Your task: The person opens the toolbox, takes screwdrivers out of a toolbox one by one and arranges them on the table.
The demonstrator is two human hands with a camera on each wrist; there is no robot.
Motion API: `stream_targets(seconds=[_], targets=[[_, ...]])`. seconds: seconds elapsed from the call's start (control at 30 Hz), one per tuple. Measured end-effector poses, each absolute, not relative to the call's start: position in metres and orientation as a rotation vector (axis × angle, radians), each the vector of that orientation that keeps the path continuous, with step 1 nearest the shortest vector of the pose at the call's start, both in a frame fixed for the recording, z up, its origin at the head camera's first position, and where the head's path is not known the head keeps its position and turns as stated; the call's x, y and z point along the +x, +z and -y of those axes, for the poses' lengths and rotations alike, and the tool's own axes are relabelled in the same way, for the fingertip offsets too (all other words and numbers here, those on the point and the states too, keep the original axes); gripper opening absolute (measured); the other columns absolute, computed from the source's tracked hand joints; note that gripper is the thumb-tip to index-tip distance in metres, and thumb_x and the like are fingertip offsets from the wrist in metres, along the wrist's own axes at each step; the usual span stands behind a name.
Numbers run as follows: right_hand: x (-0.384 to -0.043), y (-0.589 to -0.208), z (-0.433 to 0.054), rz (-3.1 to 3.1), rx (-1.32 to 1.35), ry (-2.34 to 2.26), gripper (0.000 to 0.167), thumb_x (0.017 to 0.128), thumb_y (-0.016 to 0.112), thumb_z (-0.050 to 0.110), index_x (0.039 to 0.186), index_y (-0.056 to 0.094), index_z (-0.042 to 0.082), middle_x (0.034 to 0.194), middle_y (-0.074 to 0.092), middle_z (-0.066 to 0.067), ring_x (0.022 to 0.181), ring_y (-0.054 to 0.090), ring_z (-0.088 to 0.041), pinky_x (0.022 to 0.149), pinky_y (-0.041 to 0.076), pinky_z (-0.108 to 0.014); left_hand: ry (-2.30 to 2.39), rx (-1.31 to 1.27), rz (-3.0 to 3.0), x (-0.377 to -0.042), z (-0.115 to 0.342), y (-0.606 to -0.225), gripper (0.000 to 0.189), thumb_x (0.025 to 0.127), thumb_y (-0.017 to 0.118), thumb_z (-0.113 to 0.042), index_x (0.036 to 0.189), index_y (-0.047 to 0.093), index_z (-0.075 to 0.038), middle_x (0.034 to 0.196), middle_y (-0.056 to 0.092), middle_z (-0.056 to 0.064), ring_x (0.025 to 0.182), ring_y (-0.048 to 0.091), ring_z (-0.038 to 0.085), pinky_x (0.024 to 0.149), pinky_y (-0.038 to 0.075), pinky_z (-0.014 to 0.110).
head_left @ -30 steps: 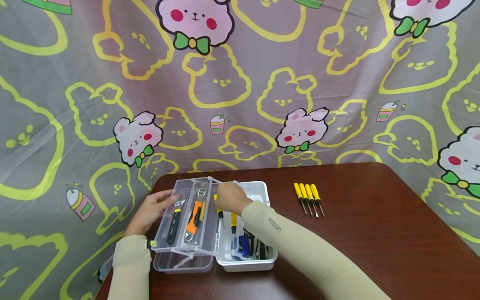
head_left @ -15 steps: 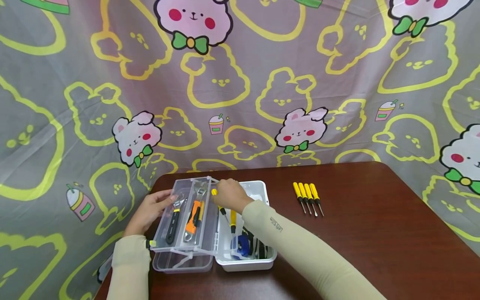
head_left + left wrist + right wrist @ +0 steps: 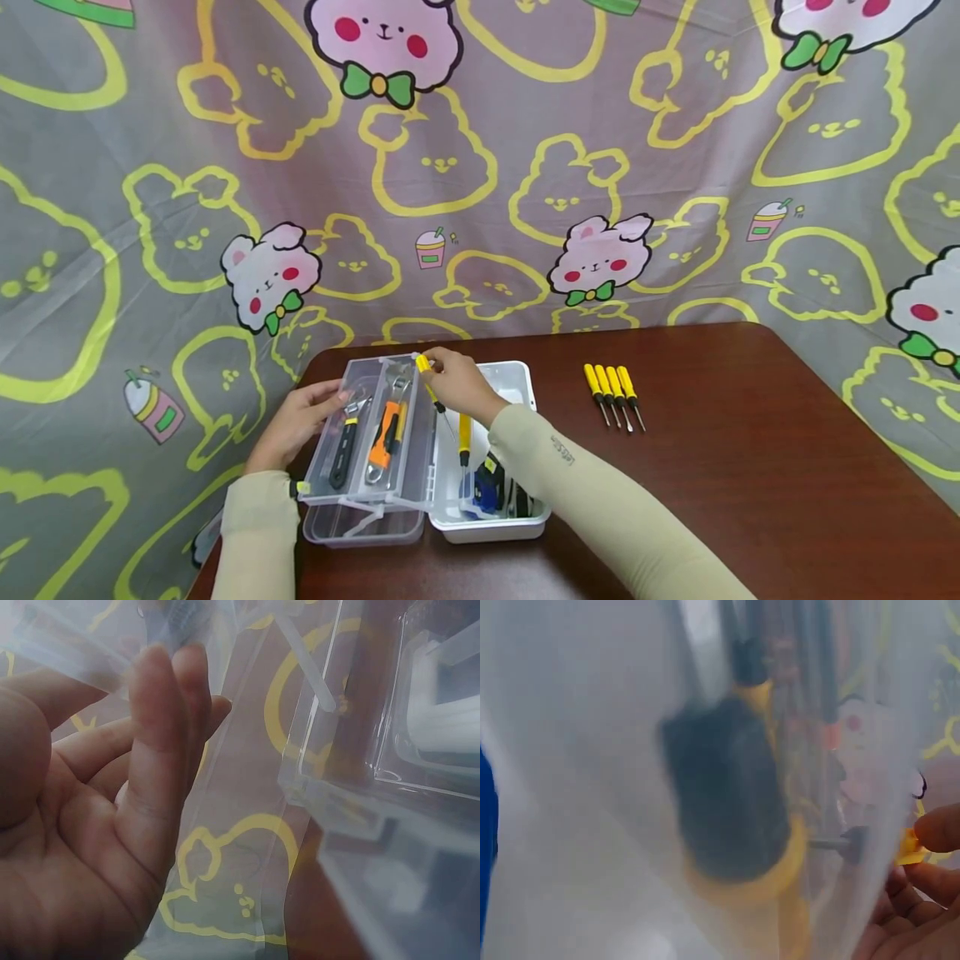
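Note:
My left hand (image 3: pixel 298 418) grips the left edge of the toolbox's clear plastic tray (image 3: pixel 335 497), thumb on top; the left wrist view shows this hand (image 3: pixel 105 817) with its fingers together. Between thumb and fingers, my right hand (image 3: pixel 461 385) pinches the yellow handle of a screwdriver (image 3: pixel 425 372), its shaft pointing down into the white toolbox (image 3: pixel 491 532). Another yellow screwdriver (image 3: pixel 465 437) stands tilted beside it, close to the tray. A black-handled adjustable wrench (image 3: pixel 344 454) and an orange utility knife (image 3: pixel 383 442) lie in the tray. The right wrist view is blurred by clear plastic.
Several yellow-handled screwdrivers (image 3: pixel 616 385) lie side by side on the brown table (image 3: pixel 720 450), right of the box. A blue tape measure (image 3: pixel 483 495) and dark tools sit in the box's near end. A patterned cloth (image 3: pixel 495 167) hangs behind the table.
My right hand has shifted slightly left and up with the screwdriver, whose handle now leans further left and shows more. My left hand stays at the tray edge.

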State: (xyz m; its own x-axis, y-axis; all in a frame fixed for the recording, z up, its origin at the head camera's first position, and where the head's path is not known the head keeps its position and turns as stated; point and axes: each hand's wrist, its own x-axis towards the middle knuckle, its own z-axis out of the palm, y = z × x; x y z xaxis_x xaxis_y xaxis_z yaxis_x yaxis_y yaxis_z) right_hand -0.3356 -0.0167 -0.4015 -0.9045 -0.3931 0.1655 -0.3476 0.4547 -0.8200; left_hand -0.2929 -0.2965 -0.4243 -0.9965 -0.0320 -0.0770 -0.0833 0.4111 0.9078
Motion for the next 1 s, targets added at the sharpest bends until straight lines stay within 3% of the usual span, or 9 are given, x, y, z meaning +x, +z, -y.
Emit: stream_targets(seconds=[0.17,0.33,1.0], targets=[[-0.335,-0.397,0.014,-2.471,-0.612,-1.694,0.034,0.1,0.056,0.025,0.132,0.058,0.012,0.102,0.061,0.002,0.083,0.06,-0.014,0.068,0.051,-0.031,1.667,-0.103,-2.6,-0.292,0.296,-0.424,0.072,0.092,0.064,-0.045,0.144,0.043,0.0,0.124,0.059,0.02,0.091,0.063,0.024,0.074,0.054,0.035],[-0.336,-0.39,0.011,-2.391,-0.58,-1.829,0.028,0.1,0.058,0.023,0.125,0.062,0.011,0.098,0.063,0.0,0.081,0.063,-0.016,0.069,0.053,-0.03,1.679,-0.105,-2.597,-0.292,0.296,-0.424,0.072,0.091,0.065,-0.045,0.143,0.044,0.0,0.124,0.059,0.02,0.091,0.063,0.024,0.074,0.054,0.035],[-0.347,-0.38,-0.016,-2.443,-0.605,-1.865,0.03,0.098,0.061,0.023,0.125,0.063,0.01,0.097,0.064,-0.001,0.084,0.063,-0.018,0.069,0.054,-0.031,1.63,-0.159,-2.607,-0.293,0.297,-0.424,0.077,0.089,0.065,-0.052,0.145,0.044,-0.004,0.126,0.058,0.018,0.095,0.063,0.025,0.079,0.053,0.037]])
